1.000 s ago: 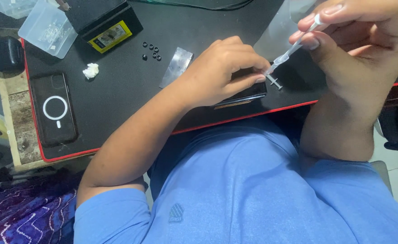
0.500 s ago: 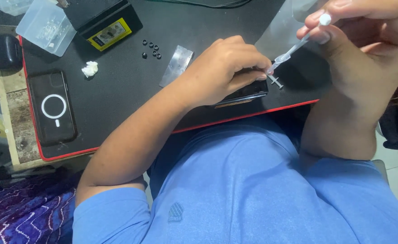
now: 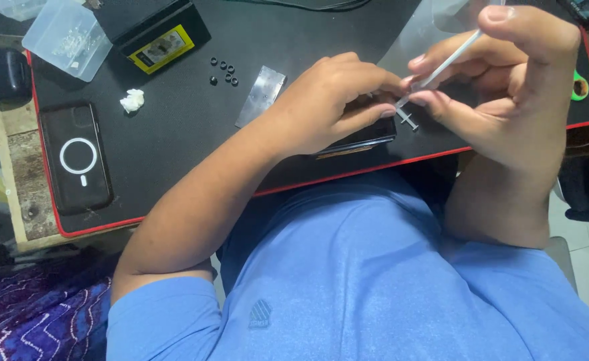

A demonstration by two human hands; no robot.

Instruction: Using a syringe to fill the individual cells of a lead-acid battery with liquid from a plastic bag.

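While clamped on a thin syringe (image 3: 441, 65), right hand (image 3: 515, 87) beside left hand (image 3: 328, 100) gripping dark device (image 3: 361, 142).

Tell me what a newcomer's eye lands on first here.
Both hands meet at the mat's near edge: the right hand pinches a thin white syringe over a dark flat device steadied by the left hand. At far left lies a black phone with a white ring.

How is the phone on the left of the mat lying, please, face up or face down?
Face down. The phone lies flat on the black mat, showing its dark back with a white ring and no screen. It lies apart from both hands.
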